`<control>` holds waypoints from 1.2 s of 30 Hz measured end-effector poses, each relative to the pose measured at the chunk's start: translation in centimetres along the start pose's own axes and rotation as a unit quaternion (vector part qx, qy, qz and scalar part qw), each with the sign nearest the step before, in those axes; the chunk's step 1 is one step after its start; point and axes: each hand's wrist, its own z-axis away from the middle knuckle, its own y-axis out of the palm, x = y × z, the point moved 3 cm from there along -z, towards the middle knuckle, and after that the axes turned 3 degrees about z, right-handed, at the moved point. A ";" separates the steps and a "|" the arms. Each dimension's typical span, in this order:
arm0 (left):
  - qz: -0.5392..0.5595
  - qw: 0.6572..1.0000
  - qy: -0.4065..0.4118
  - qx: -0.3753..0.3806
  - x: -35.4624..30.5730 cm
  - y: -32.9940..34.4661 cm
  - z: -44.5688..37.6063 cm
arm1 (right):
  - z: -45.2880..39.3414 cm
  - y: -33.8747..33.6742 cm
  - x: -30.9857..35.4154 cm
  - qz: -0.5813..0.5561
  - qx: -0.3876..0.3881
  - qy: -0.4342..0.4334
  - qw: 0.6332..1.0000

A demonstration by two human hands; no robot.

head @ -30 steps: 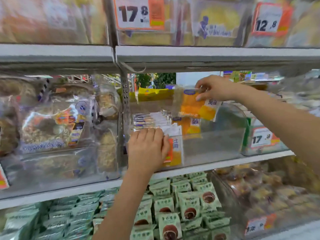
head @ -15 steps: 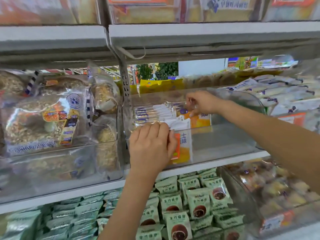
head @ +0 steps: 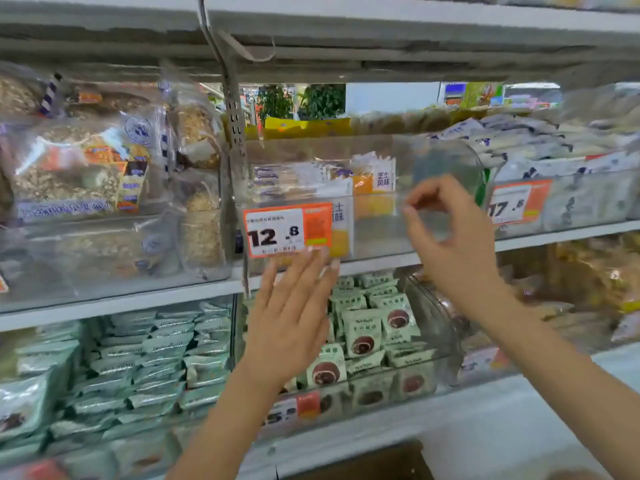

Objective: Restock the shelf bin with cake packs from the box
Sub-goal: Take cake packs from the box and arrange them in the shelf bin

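Left hand (head: pixel 294 317) spread flat, fingers straight and together, pointing up in front of the clear shelf bin (head: pixel 443 178). Fingertips (head: pixel 323 252) at the lower edge of the orange price tag (head: pixel 287 230) marked 12.8, which hangs on the bin's front wall; touching or just short of it cannot be told. Nothing held.

Right hand (head: pixel 453 244) raised in front of the bin's right half, released and holding nothing. Fingers loosely curled, thumb and forefinger bent toward each other in a ring shape with a gap between the tips. Slightly blurred; contact with the bin wall cannot be told.

Cake packs (head: pixel 374 181) inside the bin, standing on edge in a row at its left and middle, white and orange-yellow wrappers with printed characters. Right part of the bin bare behind the right hand.

Left of the bin, clear bags of grainy snacks (head: pixel 86 174) on the same shelf (head: pixel 554 233). Right of it, another bin with a 17.8 tag (head: pixel 516 204) and pale wrapped packs. Below, rows of green packs (head: pixel 360 334) showing a brown round cake. A brown edge, perhaps the box (head: pixel 363 462), at the bottom of the view, too little shown to be sure.
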 end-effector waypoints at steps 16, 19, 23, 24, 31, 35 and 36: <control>0.110 0.658 -0.440 0.601 -14.2 0.9 36.5 | 43.1 13.1 -5.4 0.049 0.630 0.365 0.684; 0.090 0.589 -0.527 0.607 -13.2 -0.8 38.5 | 46.4 15.4 -6.1 0.033 0.553 0.575 0.603; 0.124 0.566 -0.593 0.559 -12.0 -1.1 38.2 | 49.8 17.5 -5.3 -0.100 0.366 0.805 0.455; 0.122 0.578 -0.592 0.548 -11.7 -1.1 38.2 | 50.0 17.8 -5.3 -0.127 0.317 0.821 0.458; 0.147 0.609 -0.649 0.431 -11.8 -0.7 36.1 | 46.1 12.9 -5.6 -0.198 0.232 0.748 0.590; 0.329 0.267 -0.836 0.349 -14.2 0.3 35.2 | 43.6 9.7 -3.4 -0.349 0.199 0.716 0.571; 0.392 0.166 -0.856 0.293 -14.6 0.6 34.9 | 43.2 9.4 -2.8 -0.370 0.220 0.708 0.560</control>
